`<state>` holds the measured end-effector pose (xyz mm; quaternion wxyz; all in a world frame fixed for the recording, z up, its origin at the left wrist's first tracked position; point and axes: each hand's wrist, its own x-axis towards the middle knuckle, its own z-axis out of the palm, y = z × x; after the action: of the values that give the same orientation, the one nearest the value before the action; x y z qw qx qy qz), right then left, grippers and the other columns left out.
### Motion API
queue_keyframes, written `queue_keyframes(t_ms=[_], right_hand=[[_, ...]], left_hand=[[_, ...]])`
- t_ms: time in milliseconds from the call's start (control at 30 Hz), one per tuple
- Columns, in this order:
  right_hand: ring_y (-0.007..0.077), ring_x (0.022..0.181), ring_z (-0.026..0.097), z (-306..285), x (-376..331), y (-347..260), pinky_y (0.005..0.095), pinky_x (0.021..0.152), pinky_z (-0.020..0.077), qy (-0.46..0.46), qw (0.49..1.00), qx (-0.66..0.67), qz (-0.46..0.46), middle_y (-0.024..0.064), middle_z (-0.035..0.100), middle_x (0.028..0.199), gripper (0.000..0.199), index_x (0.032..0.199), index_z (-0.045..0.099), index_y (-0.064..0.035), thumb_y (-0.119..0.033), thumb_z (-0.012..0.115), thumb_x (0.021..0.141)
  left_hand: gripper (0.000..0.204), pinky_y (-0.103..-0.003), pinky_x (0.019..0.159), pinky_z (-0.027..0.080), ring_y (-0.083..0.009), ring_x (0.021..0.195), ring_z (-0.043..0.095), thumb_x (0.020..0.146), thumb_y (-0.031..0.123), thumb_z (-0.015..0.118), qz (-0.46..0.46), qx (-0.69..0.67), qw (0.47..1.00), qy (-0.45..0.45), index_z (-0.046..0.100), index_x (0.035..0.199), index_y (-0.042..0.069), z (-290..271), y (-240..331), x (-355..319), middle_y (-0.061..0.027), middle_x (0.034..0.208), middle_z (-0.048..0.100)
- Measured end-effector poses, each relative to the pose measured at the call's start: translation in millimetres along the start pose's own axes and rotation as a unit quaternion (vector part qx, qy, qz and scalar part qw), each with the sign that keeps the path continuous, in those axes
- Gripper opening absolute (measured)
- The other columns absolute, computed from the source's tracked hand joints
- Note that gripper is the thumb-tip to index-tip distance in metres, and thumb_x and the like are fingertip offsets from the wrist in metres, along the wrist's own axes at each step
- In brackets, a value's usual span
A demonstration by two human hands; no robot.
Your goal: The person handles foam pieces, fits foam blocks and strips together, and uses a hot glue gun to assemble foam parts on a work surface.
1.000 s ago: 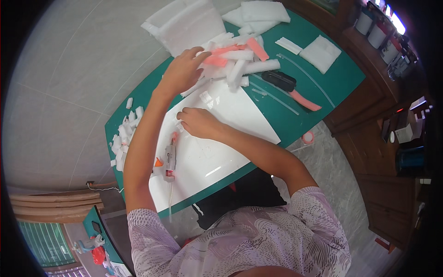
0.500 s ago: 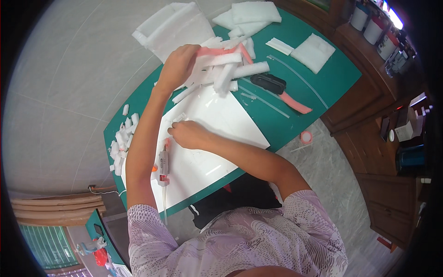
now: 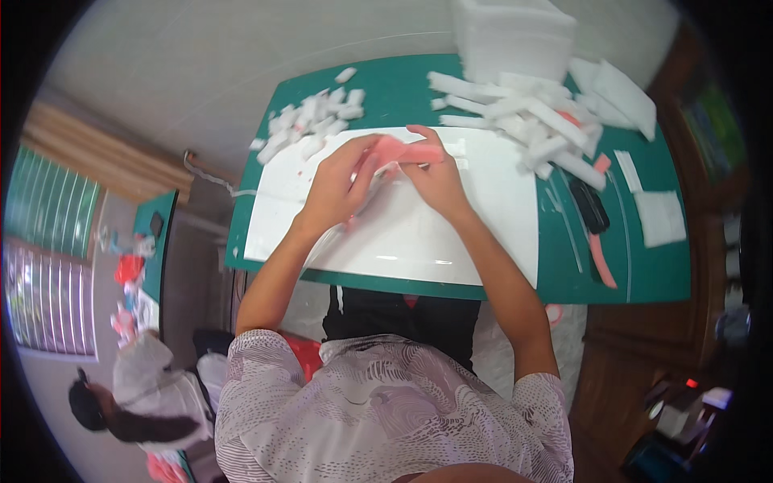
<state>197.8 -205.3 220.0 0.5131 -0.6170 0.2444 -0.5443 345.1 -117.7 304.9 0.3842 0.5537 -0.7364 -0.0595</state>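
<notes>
A pink foam strip [image 3: 417, 153] is held between my two hands above the white board [image 3: 451, 233]. My left hand [image 3: 336, 183] is closed round its left end. My right hand [image 3: 439, 183] grips the right end, with its thumb under the strip and one finger raised above it. Below my left hand lies a blurred, pale tool with a clear stick [image 3: 324, 244] trailing toward the board's near edge; it looks like a glue gun, partly hidden by the hand.
Small white foam chunks [image 3: 310, 121] lie at the far left of the green table [image 3: 386, 76]. White foam strips [image 3: 523, 113] are heaped at the right, near a black-handled tool [image 3: 589, 208]. A white foam box [image 3: 515, 40] stands behind. Another person [image 3: 153, 386] is at lower left.
My left hand has come back from the foam heap with a pink strip, and both hands now meet on it over the board. The view has turned, so the table appears shifted.
</notes>
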Motion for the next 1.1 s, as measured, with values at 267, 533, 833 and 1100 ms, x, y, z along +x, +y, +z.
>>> queue_keyframes(t_ms=[267,533,833,1100], right_hand=[[0.0099,0.076,0.059,11.6,-24.6,3.7,0.0233,0.067,0.0486,-0.255,0.954,0.075,0.137,0.0033,0.065,0.088,0.026,0.117,0.063,-0.0016,-0.007,0.063,0.092],[0.0083,0.077,0.058,-0.7,-5.5,-19.9,0.0223,0.07,0.0472,-0.21,0.96,-0.014,0.185,0.003,0.066,0.088,0.025,0.115,0.063,0.0003,-0.011,0.066,0.092],[0.0084,0.078,0.058,-52.1,-36.5,-36.9,0.0218,0.075,0.0469,-0.133,0.949,-0.163,0.236,0.0027,0.065,0.092,0.028,0.119,0.067,-0.002,-0.013,0.064,0.093],[0.0077,0.077,0.056,-47.0,-45.6,-30.9,0.0223,0.073,0.0458,-0.1,0.945,-0.214,0.226,0.0015,0.063,0.089,0.027,0.114,0.067,-0.0012,-0.015,0.067,0.091]], left_hand=[[0.026,-0.034,0.074,0.054,-0.0272,0.082,0.07,0.096,0.008,0.058,-0.156,-0.013,0.984,0.079,0.061,0.119,-0.003,-9.8,-2.9,-107.0,-0.02,0.099,0.069],[0.03,-0.03,0.074,0.051,-0.018,0.083,0.065,0.094,0.007,0.06,-0.21,-0.138,0.966,0.057,0.062,0.122,-0.002,-21.1,0.5,-143.2,-0.0124,0.103,0.07],[0.028,-0.04,0.087,0.052,-0.034,0.097,0.065,0.087,0.009,0.07,0.014,-0.065,0.998,0.019,0.065,0.113,-0.001,49.0,-10.3,-102.3,-0.0174,0.109,0.068],[0.024,-0.042,0.099,0.046,-0.037,0.118,0.054,0.084,-0.003,0.065,0.029,-0.046,0.998,-0.02,0.062,0.108,-0.003,69.2,-13.1,-119.5,-0.0183,0.122,0.059]])
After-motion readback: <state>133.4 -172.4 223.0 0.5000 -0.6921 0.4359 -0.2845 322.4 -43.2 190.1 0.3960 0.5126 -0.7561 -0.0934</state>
